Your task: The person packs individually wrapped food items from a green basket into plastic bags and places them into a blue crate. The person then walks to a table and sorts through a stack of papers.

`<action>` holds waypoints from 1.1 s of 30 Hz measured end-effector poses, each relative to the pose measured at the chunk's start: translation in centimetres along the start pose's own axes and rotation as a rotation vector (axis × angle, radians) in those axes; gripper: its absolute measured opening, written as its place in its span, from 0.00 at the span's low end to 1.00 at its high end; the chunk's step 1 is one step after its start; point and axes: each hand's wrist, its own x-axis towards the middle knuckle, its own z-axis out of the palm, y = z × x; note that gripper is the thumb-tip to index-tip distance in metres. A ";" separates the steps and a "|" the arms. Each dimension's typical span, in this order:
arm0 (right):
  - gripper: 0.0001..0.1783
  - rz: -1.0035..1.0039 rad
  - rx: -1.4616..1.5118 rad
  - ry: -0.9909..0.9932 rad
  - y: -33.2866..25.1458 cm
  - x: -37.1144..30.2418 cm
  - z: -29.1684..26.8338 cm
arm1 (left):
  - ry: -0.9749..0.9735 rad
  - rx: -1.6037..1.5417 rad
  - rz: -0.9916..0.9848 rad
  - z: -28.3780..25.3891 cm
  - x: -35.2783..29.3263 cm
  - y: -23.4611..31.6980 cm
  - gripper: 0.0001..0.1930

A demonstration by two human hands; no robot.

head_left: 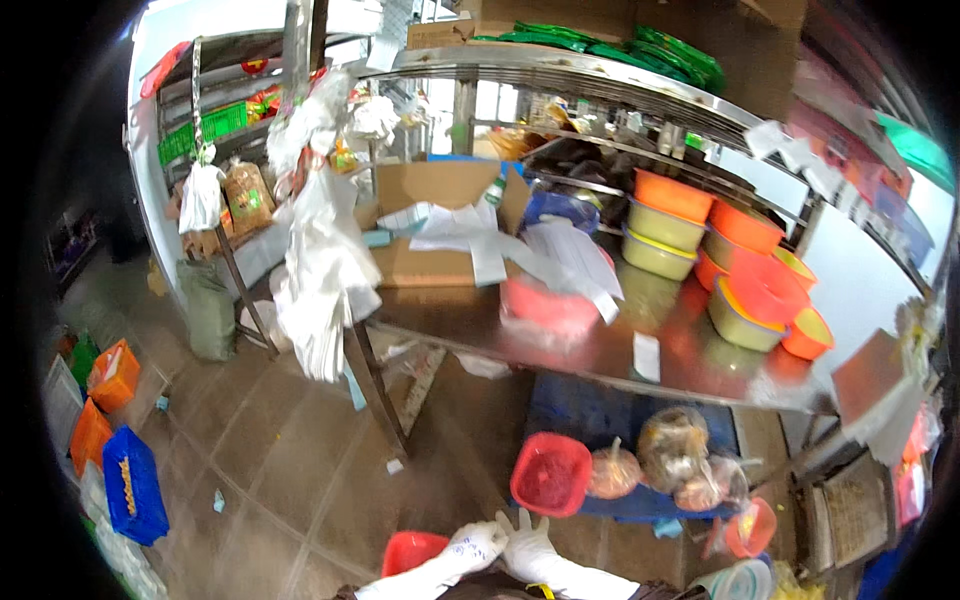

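Observation:
Both my hands are in white gloves and meet low in the picture, near my body. My left hand (pixel 478 543) is closed, its fingers curled against the thumb side of the other hand; what they grip, if anything, is too small to make out. Blue marks show on the back of its glove. My right hand (pixel 528 545) has its fingers stretched out and spread, holding nothing. Just left of my left forearm is a red basin (pixel 408 552), partly hidden by the arm. A second red basin (pixel 552 472) stands ahead on a blue pallet (pixel 590 405).
A steel table (pixel 660 300) ahead carries stacked orange and green basins (pixel 663 222), a cardboard box (pixel 425 265) and loose papers. White plastic bags (pixel 325 270) hang at its left end. Filled clear bags (pixel 675 450) lie on the pallet. A blue crate (pixel 135 490) sits on the tiled floor left.

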 end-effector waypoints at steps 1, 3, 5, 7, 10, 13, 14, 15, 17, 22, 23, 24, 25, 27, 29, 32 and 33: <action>0.34 -0.018 0.030 -0.050 0.8 1.8 -1.7 | -0.012 -0.004 -0.016 -1.3 1.5 -0.4 0.17; 0.35 -0.138 0.045 0.036 3.1 4.6 -4.8 | 0.072 -0.122 -0.090 -5.6 3.1 1.6 0.15; 0.34 -0.202 0.005 0.095 5.2 7.9 -8.1 | 0.099 -0.303 -0.094 -9.2 5.8 2.0 0.13; 0.29 -0.226 0.060 0.088 7.8 11.8 -11.7 | -0.022 -0.975 -0.100 -12.7 8.6 1.8 0.11; 0.23 -0.190 0.348 0.155 12.1 18.8 -16.7 | 0.066 -1.084 0.053 -19.0 10.7 2.7 0.10; 0.16 -0.065 0.350 0.830 18.8 22.6 -21.8 | 0.307 -1.078 -0.028 -22.3 13.7 -0.5 0.09; 0.16 0.009 0.235 0.816 20.2 24.4 -24.2 | 0.350 -1.043 -0.028 -23.9 13.7 -1.9 0.09; 0.15 0.101 0.097 0.803 21.8 25.6 -26.9 | 0.375 -1.017 -0.004 -25.7 14.3 -2.8 0.09; 0.18 0.045 0.378 1.071 27.6 29.7 -27.9 | 0.354 -1.029 -0.019 -28.6 16.2 -2.9 0.09; 0.26 0.375 0.575 0.709 31.2 36.3 -31.8 | 0.291 -1.055 -0.041 -32.7 19.6 -5.3 0.09; 0.27 0.394 0.628 0.697 32.1 36.6 -32.3 | 0.266 -1.064 -0.029 -33.2 20.4 -5.2 0.10; 0.28 0.414 0.679 0.685 33.1 36.8 -32.6 | 0.239 -1.076 -0.016 -33.4 21.1 -5.1 0.10; 0.29 0.418 0.741 0.673 33.3 37.3 -33.1 | 0.229 -1.079 -0.009 -33.8 21.6 -5.1 0.10; 0.31 0.450 0.929 0.549 33.1 37.4 -33.9 | 0.184 -1.064 0.025 -34.0 22.6 -5.1 0.10; 0.33 0.535 0.691 0.409 32.6 38.5 -35.3 | 0.191 -1.050 0.002 -34.8 22.9 -4.7 0.10; 0.31 0.461 0.601 0.544 34.5 40.8 -33.1 | 0.205 -1.045 -0.056 -35.3 23.6 -3.4 0.10; 0.28 0.495 0.572 0.560 36.1 38.1 -33.9 | 0.110 -1.090 -0.002 -34.4 25.1 -2.9 0.10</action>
